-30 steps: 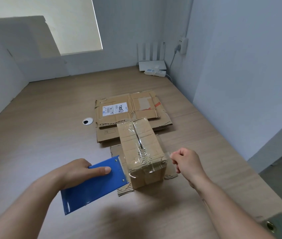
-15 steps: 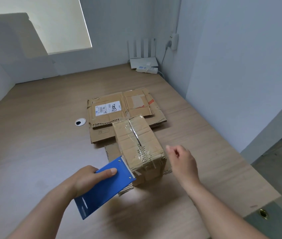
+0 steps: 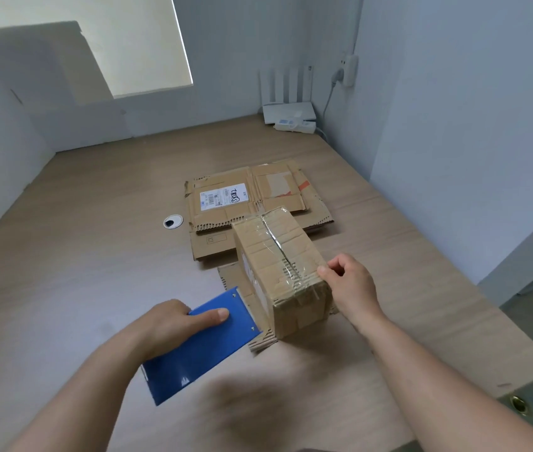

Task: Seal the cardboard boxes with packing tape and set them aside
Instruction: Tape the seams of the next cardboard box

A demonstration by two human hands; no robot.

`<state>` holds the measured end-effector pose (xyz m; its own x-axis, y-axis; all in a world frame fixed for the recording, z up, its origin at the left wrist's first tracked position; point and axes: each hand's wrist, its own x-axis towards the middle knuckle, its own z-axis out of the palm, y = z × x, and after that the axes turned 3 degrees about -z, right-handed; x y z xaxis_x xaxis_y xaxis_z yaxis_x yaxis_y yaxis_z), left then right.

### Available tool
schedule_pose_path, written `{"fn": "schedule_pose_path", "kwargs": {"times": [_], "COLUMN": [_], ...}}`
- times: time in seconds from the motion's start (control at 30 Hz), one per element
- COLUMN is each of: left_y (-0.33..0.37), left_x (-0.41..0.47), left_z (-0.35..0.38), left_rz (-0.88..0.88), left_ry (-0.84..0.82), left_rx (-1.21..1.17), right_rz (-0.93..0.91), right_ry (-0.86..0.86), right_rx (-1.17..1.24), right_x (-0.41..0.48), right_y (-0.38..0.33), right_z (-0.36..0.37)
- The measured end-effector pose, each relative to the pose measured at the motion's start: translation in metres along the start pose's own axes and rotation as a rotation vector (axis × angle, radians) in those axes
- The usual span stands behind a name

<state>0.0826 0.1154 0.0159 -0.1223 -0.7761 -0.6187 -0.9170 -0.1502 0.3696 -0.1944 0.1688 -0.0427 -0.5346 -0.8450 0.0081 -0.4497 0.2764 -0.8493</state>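
1. A pale wooden tabletop [image 3: 79,256] fills a corner between plain grey-white walls [image 3: 454,125].
2. In the far right corner stand a white router [image 3: 288,109] and a power strip [image 3: 294,126]. A round cable grommet [image 3: 172,221] sits mid-table.
3. Flattened cardboard boxes [image 3: 226,203] lie stacked beside the grommet. Just in front of them stands the cardboard box [image 3: 278,256], with clear tape [image 3: 273,238] along its top seam.
4. The left hand [image 3: 167,324] grips a blue tape dispenser [image 3: 203,344] near the box's left side, with the thumb laid flat on its top plate.
5. The right hand [image 3: 350,285] is at the box's near right top edge, fingers curled and thumb tip touching the cardboard. Whether it pinches anything cannot be told.
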Motion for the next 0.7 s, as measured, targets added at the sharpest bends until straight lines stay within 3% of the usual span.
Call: {"fn": "schedule_pose_path", "kwargs": {"times": [0.27, 0.43, 0.6, 0.7], "left_y": [0.039, 0.058, 0.04, 0.016], "left_x": [0.005, 0.0, -0.001, 0.005], "left_z": [0.03, 0.021, 0.036, 0.04], "left_rz": [-0.047, -0.094, -0.144, -0.195], "left_ry": [0.257, 0.316, 0.308, 0.376], "left_rx": [0.299, 0.367, 0.882, 0.672], "right_rz": [-0.012, -0.018, -0.034, -0.037], "right_ry": [0.01, -0.009, -0.017, -0.021], "right_rx": [-0.064, -0.063, -0.071, -0.075], "right_x": [-0.005, -0.008, -0.012, -0.006], "right_y": [-0.005, -0.012, -0.012, -0.014], "right_z": [-0.002, 0.001, 0.002, 0.001]}}
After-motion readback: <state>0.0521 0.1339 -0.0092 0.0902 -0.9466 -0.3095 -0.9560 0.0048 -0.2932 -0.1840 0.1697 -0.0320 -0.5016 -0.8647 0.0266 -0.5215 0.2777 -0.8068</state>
